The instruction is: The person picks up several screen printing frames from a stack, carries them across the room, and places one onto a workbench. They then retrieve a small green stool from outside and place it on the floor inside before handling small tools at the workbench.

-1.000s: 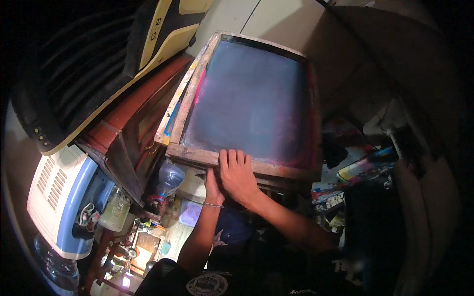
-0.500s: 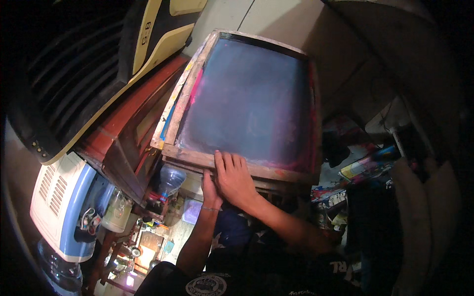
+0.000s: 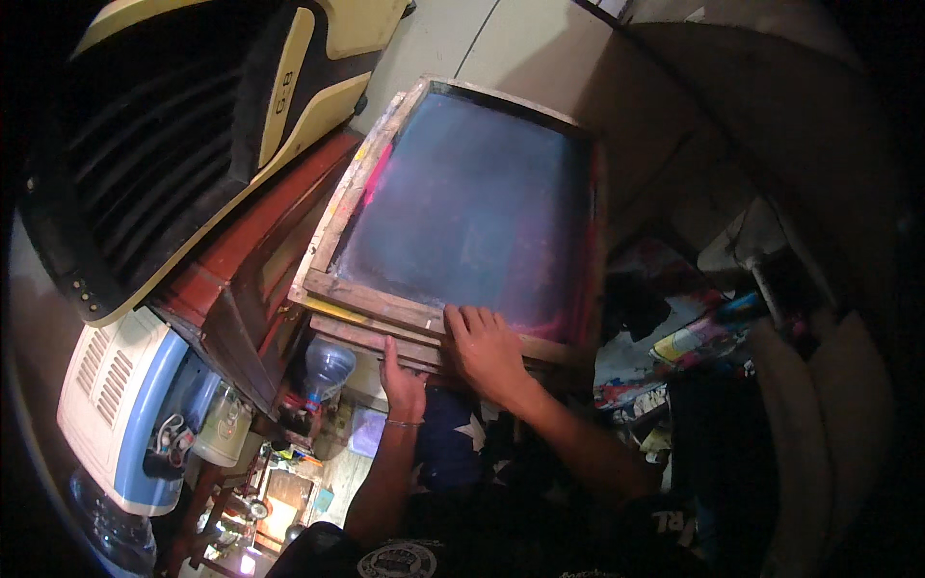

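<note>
Beside a red cabinet (image 3: 214, 252), a wood-framed panel (image 3: 472, 212) seems slate-blue, pink-edged.

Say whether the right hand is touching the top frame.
Touching. The head view shows the right hand with its fingers over the near rail of the top frame, no gap visible.

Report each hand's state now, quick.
Left hand: against the lower brown wooden frame; closure cannot be told.
Right hand: fingers curled over the near rail of the upper brown wooden frame; thumb hidden, closure unclear.
</note>
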### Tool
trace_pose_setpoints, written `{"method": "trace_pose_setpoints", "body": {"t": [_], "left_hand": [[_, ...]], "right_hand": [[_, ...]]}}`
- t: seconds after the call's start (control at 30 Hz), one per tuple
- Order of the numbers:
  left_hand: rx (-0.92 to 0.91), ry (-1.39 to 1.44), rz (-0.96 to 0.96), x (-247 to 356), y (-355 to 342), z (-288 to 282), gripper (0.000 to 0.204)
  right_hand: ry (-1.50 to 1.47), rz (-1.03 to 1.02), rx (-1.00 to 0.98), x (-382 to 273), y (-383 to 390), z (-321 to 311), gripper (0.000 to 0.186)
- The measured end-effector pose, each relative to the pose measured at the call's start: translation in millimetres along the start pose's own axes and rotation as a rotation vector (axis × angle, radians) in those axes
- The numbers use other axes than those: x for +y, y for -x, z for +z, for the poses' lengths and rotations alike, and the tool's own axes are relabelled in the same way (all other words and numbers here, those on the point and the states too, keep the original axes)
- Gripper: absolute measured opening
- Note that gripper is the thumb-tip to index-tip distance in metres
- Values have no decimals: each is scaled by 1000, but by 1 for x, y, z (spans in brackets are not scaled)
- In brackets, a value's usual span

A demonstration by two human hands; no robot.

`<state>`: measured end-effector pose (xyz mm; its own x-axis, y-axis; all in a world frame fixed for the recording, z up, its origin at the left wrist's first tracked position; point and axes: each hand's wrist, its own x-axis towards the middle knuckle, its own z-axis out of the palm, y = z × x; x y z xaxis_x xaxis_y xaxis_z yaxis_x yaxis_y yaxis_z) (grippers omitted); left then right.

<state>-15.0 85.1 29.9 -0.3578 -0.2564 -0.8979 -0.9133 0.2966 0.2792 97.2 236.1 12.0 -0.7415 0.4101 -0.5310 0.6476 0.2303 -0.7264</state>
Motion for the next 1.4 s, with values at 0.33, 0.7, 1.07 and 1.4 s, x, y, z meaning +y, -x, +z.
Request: {"method": "trace_pose_setpoints", "body": {"t": [0.33, 0.7, 1.07, 1.4], "left_hand": [[-31, 88, 87, 6, 4, 18, 63], [173, -250, 128, 4, -14, 47, 93], [147, -241, 192, 14, 1, 78, 115], [103, -249, 159, 20, 13, 73, 102]], "right_hand": [[-53, -39, 66, -2, -7, -38, 43], [119, -102, 127, -1, -26, -98, 43], [365, -186, 354, 5, -53, -150, 29], [359, -148, 326, 8, -37, -116, 33]]}}
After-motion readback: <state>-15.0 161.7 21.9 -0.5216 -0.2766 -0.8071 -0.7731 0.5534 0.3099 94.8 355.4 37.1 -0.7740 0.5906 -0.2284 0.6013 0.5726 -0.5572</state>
